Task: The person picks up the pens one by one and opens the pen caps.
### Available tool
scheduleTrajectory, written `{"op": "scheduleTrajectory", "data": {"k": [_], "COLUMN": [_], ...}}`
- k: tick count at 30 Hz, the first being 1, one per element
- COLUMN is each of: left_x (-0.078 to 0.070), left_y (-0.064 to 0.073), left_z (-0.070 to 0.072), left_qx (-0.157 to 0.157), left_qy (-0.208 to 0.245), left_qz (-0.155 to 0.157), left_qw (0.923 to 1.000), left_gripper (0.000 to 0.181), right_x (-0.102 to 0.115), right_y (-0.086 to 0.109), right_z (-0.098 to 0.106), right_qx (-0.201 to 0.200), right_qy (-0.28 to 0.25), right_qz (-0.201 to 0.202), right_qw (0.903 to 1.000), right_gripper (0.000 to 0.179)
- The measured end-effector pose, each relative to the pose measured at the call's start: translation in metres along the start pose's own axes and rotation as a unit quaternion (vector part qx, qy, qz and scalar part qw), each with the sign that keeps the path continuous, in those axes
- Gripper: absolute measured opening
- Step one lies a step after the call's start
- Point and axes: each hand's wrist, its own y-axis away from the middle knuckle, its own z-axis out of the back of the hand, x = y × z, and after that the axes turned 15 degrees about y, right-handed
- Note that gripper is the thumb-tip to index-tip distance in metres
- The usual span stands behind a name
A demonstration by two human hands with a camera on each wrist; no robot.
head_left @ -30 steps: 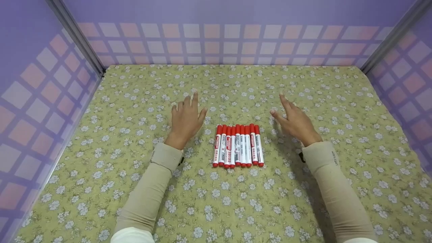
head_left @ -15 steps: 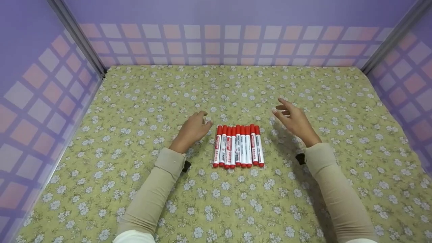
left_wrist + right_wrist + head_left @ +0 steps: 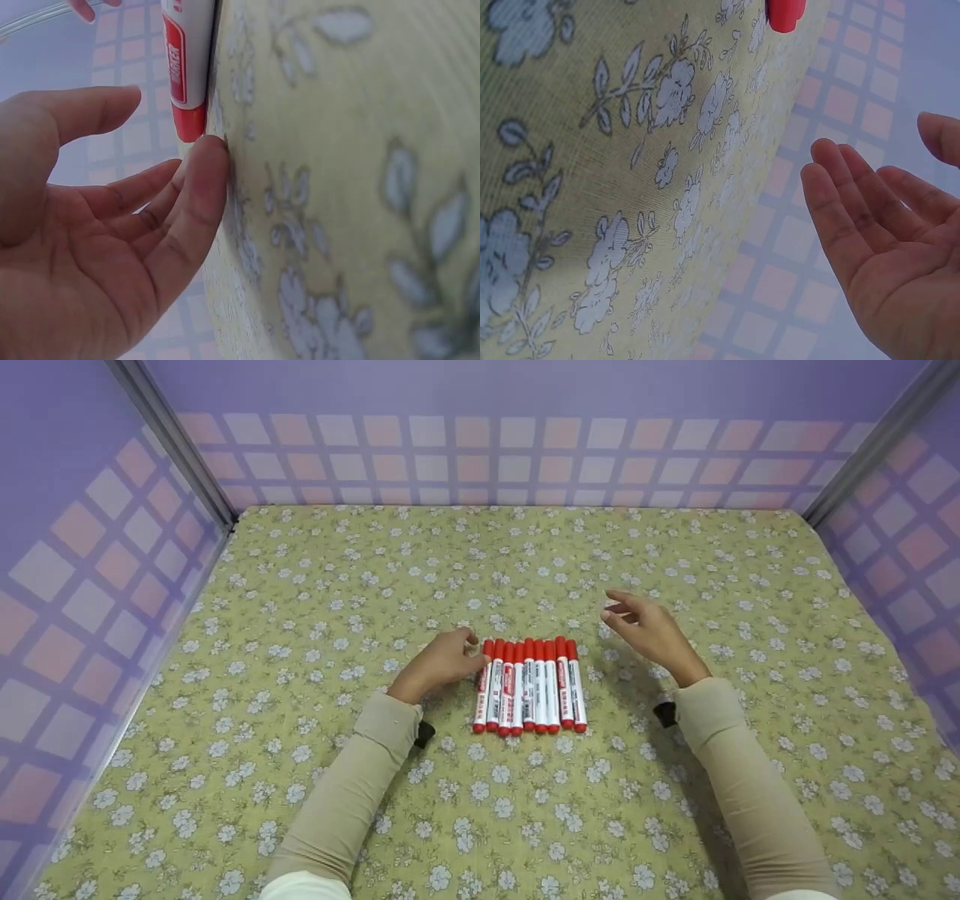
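Observation:
Several white markers with red caps (image 3: 529, 686) lie side by side in a row on the flowered cloth, caps toward the far side. My left hand (image 3: 441, 661) is at the row's left end, fingers loosely bent, thumb over the leftmost marker (image 3: 481, 697). In the left wrist view that marker's red cap (image 3: 190, 122) sits between the thumb and fingers, with a gap on the thumb side; fingertips are close beside the cap, and contact is unclear. Beyond the row's right side, my right hand (image 3: 651, 631) hovers over the cloth with relaxed fingers and holds nothing.
A yellow-green flowered cloth (image 3: 480, 825) covers the table. Purple walls with a checked band (image 3: 495, 457) stand at the back and both sides, joined by grey corner posts (image 3: 169, 442). Dark wrist cameras (image 3: 424, 733) sit under both sleeves.
My left hand has come down and to the right, from beside the row to the leftmost marker, its fingers bending. The right hand has bent its fingers and shifted slightly nearer me. The markers stay put.

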Motion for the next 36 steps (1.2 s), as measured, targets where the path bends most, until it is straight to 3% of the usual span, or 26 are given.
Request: {"op": "scheduleTrajectory", "data": {"k": [6, 20, 24, 30, 36], "left_x": [-0.002, -0.005, -0.007, -0.01, -0.013], "left_y": [-0.002, -0.005, -0.004, -0.003, -0.002], "left_z": [-0.005, -0.012, -0.016, -0.022, -0.02], "left_qx": [0.011, -0.015, -0.029, -0.062, -0.07], "left_qy": [-0.007, -0.013, -0.001, 0.013, 0.013], "left_qz": [0.021, 0.044, 0.051, 0.066, 0.058], "left_qw": [0.9997, 0.9988, 0.9983, 0.9958, 0.9958], "left_gripper": [0.051, 0.045, 0.036, 0.008, 0.014], "right_x": [0.0, -0.003, -0.005, -0.006, -0.006], "right_y": [-0.002, -0.002, -0.002, -0.002, -0.001], "right_z": [-0.001, -0.002, -0.002, -0.003, -0.002], "right_qx": [0.009, 0.016, 0.023, 0.029, 0.03], "right_qy": [0.01, 0.013, 0.008, 0.007, 0.015], "right_qz": [-0.003, -0.002, -0.006, -0.009, -0.009], "right_qw": [0.9999, 0.9998, 0.9997, 0.9995, 0.9994], "right_gripper": [0.053, 0.051, 0.051, 0.052, 0.053]}}
